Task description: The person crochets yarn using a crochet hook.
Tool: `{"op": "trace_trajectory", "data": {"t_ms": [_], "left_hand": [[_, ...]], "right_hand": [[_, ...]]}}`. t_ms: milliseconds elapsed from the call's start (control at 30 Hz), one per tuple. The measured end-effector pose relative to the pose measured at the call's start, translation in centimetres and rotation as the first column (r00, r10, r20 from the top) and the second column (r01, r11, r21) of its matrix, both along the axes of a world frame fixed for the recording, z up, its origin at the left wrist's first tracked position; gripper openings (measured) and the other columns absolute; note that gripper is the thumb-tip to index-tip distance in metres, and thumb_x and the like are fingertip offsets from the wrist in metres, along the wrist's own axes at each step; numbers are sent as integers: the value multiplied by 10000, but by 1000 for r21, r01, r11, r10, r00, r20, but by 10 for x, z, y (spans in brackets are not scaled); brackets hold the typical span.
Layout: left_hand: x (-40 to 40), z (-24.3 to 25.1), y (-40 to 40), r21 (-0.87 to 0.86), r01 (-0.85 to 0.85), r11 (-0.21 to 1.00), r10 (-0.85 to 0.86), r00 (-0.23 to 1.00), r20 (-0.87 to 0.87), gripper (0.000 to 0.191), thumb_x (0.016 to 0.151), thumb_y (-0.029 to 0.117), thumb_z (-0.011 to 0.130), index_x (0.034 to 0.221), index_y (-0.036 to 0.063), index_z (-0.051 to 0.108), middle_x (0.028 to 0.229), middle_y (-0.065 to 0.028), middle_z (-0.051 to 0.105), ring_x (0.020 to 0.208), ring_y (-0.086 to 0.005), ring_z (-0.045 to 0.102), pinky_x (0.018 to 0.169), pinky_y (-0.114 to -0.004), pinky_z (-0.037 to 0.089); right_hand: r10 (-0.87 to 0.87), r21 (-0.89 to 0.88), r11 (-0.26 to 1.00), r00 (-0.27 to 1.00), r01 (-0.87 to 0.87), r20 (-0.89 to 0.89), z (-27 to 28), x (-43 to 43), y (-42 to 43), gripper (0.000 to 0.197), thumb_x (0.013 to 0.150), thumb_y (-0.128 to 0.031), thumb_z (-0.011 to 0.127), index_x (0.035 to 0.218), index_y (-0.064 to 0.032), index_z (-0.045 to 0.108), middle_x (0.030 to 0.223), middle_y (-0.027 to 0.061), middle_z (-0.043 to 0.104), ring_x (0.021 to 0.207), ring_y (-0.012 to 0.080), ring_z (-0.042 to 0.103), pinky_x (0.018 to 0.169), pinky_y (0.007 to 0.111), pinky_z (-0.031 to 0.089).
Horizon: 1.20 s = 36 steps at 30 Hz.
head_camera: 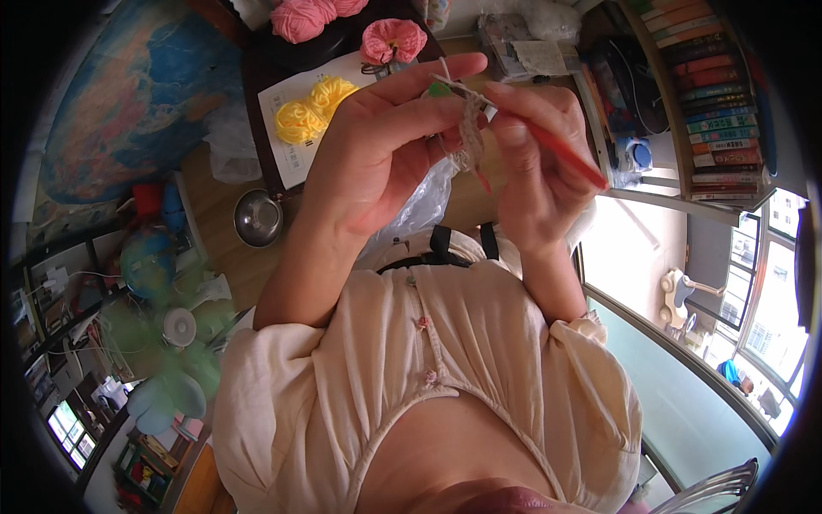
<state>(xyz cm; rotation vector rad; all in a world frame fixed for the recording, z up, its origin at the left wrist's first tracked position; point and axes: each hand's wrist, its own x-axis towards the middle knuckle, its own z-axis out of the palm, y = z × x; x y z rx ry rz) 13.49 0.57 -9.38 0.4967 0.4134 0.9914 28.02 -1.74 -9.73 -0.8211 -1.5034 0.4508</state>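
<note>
My right hand point(536, 167) grips a crochet hook by its red-orange handle point(571, 154), thumb and index finger closed on it. The hook's thin metal shaft point(459, 85) reaches left to the top of a small pale crocheted piece point(473, 128). My left hand point(372, 148) pinches this piece between thumb and fingers. A strand of pale yarn point(444, 66) runs over the raised left index finger. Beside the work sits a green plastic piece point(440, 89), perhaps a stitch marker. A short pinkish end point(483, 181) hangs below. My left fingertips are partly hidden behind the work.
Beyond my left hand, yellow yarn point(305, 115) lies on a printed sheet point(273, 106). Near it are a pink knitted or crocheted piece point(393, 42) and pink yarn point(302, 19). A metal bowl point(258, 218), clear plastic bag point(420, 202), green fan point(179, 326) and bookshelf point(684, 128) surround me.
</note>
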Motion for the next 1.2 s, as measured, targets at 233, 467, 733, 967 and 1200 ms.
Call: {"op": "trace_trajectory", "data": {"t_ms": [233, 467, 733, 967, 1200], "left_hand": [[-4, -4, -3, 139, 56, 989, -42, 994, -102, 419, 871, 56, 478, 1271, -53, 412, 1062, -84, 586, 932, -131, 571, 847, -292, 442], [-5, 3, -7, 180, 39, 983, -18, 993, -116, 443, 846, 21, 484, 1268, -84, 395, 1058, -88, 582, 919, -131, 574, 844, -289, 450], [-6, 6, -11, 192, 93, 977, -69, 989, -128, 484, 818, 32, 504, 1269, -100, 388, 927, -86, 592, 837, -117, 554, 793, -251, 443], [-4, 5, -13, 223, 100, 970, -61, 983, -175, 498, 796, 27, 496, 1266, -103, 395, 890, -64, 580, 815, -116, 540, 775, -252, 432], [-6, 2, -11, 242, 137, 961, -91, 977, -190, 481, 782, 25, 480, 1240, -112, 425, 853, -52, 547, 777, -119, 506, 760, -266, 419]], "right_hand": [[106, -35, 991, 910, -131, -402, 0, -3, -3, 124, 891, -35, 509, 971, 51, 551, 922, 122, 606, 712, 127, 558, 651, 240, 459], [126, 5, 991, 924, -134, -362, -3, 2, 0, 152, 924, -100, 471, 979, 34, 519, 916, 123, 590, 715, 125, 567, 661, 238, 470], [197, -75, 962, 860, -261, -471, -7, 9, 1, 190, 949, -150, 416, 979, 14, 506, 870, 105, 571, 700, 126, 525, 659, 252, 430], [270, -84, 925, 796, -371, -541, -7, 14, 1, 197, 957, -155, 393, 990, 10, 496, 850, 100, 562, 697, 119, 482, 662, 242, 392], [313, -112, 877, 731, -467, -606, -9, 17, 0, 210, 957, -154, 389, 973, 14, 513, 855, 100, 561, 700, 115, 485, 666, 240, 400]]}}
